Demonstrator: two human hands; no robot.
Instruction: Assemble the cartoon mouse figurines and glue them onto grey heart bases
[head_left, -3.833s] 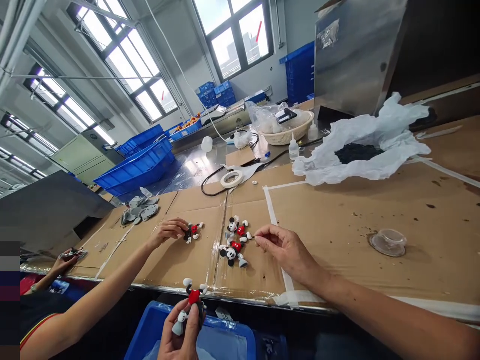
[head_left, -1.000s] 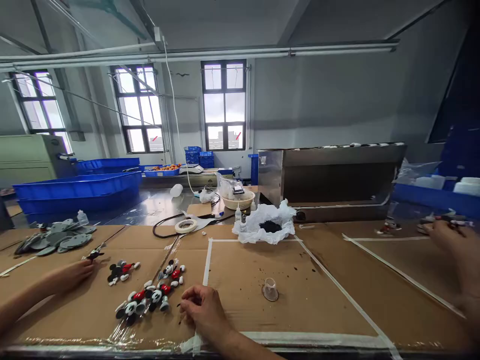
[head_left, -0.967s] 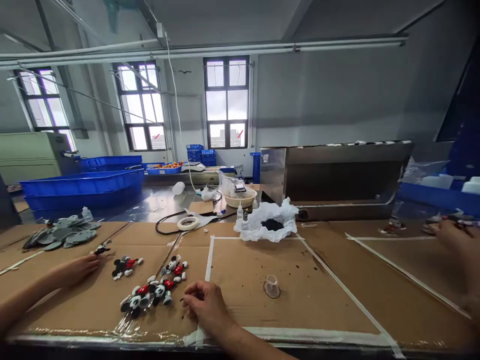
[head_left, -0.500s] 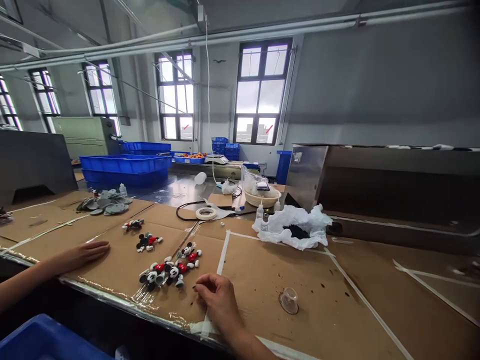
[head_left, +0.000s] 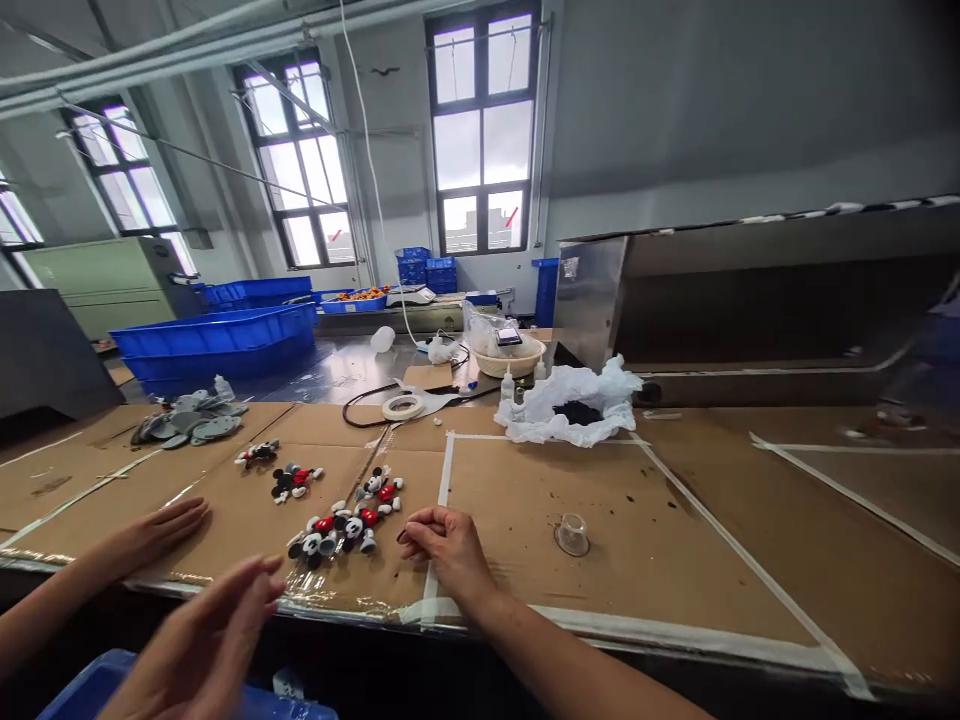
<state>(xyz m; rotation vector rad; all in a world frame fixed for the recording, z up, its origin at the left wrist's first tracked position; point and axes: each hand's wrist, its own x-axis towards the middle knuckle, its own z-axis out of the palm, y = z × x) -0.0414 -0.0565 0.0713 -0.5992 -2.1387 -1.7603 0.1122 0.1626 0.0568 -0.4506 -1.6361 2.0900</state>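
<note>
My right hand (head_left: 448,546) rests on the cardboard-covered table (head_left: 675,520) with thumb and fingers pinched on a small dark piece I cannot name. Just left of it lies a cluster of black, red and white mouse figures (head_left: 345,522). Two more figures (head_left: 296,480) lie farther back left. My left hand (head_left: 206,635) hovers in front of the table edge, blurred, fingers stretched out and holding nothing. A co-worker's hand (head_left: 161,525) lies flat on the cardboard to the left.
A small clear cup (head_left: 572,535) stands right of my right hand. Behind it are a white bag of black bits (head_left: 574,410), a tape roll (head_left: 403,406), grey discs (head_left: 187,428), blue crates (head_left: 217,340) and a steel hood (head_left: 750,300). A blue bin (head_left: 75,690) sits below the table edge.
My left hand has come up into view, open and empty; 3.8 s ago it held a figure. My right hand stays pinched beside the figures. The view swung and dipped.
</note>
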